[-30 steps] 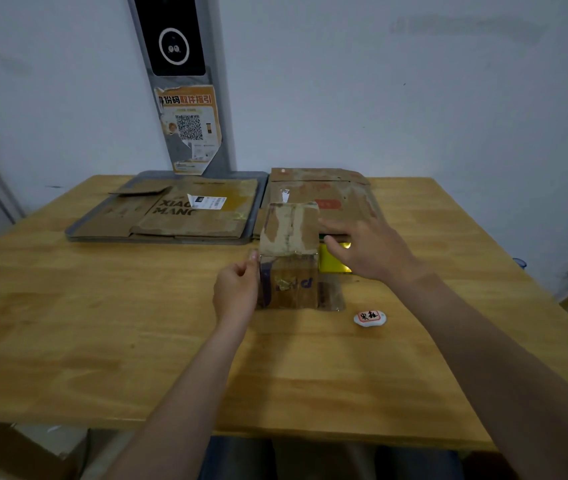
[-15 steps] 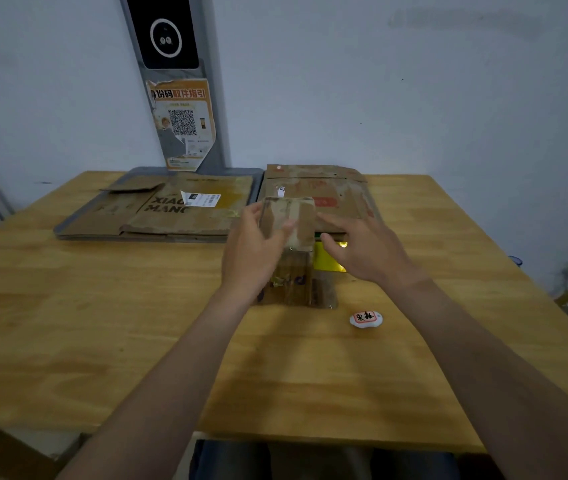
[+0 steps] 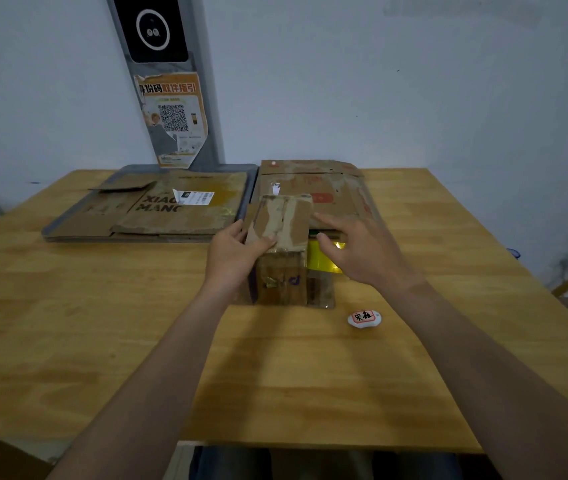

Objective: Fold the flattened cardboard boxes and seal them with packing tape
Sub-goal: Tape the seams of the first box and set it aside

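Cardboard box [image 3: 282, 280], scuffed and tape-patched, has its rectangular flap [image 3: 284, 218] gripped by left hand [image 3: 235, 254]; right hand [image 3: 362, 252] fingers spread loose.

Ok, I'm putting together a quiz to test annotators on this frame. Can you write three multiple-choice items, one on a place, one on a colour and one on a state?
1. Where does the tag lie?
A. on the table, right of the box
B. on top of the box
C. inside the box

2. What colour is the shiny item by the right hand?
A. blue
B. red
C. yellow

3. What is the left hand doing?
A. lying flat on the table
B. gripping the box's flap
C. holding the tag

Answers:
1 A: the tag rests on bare wood beside the box.
2 C: the item shines yellow next to the box.
3 B: the left hand's thumb and fingers clasp the flap's edge.
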`<state>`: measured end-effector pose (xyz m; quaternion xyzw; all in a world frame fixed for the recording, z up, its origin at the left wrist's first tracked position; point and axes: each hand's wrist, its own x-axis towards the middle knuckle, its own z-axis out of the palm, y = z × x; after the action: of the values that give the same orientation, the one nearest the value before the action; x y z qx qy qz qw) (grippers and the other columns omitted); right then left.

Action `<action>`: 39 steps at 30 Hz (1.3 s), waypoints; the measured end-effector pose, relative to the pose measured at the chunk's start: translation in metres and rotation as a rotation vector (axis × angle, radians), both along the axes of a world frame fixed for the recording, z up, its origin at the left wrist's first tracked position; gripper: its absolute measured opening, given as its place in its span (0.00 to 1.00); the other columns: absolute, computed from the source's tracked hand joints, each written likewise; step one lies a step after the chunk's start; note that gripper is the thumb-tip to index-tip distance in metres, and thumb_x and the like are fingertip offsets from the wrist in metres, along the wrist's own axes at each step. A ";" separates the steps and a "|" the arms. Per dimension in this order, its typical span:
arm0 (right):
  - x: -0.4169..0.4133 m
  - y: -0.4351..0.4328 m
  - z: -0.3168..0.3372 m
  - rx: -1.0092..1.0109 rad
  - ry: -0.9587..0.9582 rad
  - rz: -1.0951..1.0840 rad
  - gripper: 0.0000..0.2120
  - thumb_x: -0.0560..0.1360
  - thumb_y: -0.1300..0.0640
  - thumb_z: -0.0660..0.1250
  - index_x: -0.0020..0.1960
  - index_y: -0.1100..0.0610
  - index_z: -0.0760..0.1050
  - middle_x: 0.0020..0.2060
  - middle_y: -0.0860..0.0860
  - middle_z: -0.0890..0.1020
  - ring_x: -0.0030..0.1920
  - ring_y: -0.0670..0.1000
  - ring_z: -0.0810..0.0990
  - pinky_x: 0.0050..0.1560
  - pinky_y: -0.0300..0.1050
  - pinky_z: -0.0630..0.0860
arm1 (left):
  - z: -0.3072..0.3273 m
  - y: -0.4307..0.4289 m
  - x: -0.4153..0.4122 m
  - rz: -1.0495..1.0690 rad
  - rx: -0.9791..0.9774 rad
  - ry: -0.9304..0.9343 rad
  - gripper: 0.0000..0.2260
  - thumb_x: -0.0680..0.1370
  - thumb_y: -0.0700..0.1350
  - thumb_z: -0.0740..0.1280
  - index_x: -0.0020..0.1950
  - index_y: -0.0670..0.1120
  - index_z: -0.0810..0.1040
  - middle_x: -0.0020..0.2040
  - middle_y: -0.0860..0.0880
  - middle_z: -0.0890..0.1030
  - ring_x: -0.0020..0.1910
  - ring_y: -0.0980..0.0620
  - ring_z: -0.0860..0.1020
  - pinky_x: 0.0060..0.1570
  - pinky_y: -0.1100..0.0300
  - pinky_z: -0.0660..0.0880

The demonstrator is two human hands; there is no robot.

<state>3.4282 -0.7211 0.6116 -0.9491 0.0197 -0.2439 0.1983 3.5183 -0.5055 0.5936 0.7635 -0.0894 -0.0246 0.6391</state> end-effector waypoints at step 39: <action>0.000 0.010 -0.007 0.003 -0.014 -0.051 0.19 0.81 0.42 0.60 0.70 0.38 0.76 0.51 0.42 0.87 0.46 0.50 0.86 0.42 0.50 0.81 | -0.032 0.016 -0.010 -0.139 0.384 -0.311 0.36 0.80 0.66 0.51 0.84 0.50 0.47 0.49 0.52 0.80 0.48 0.54 0.78 0.53 0.48 0.77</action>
<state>3.4280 -0.7108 0.6048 -0.9463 0.0429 -0.2554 0.1937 3.5086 -0.4893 0.5618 0.8576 -0.2324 0.0327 0.4577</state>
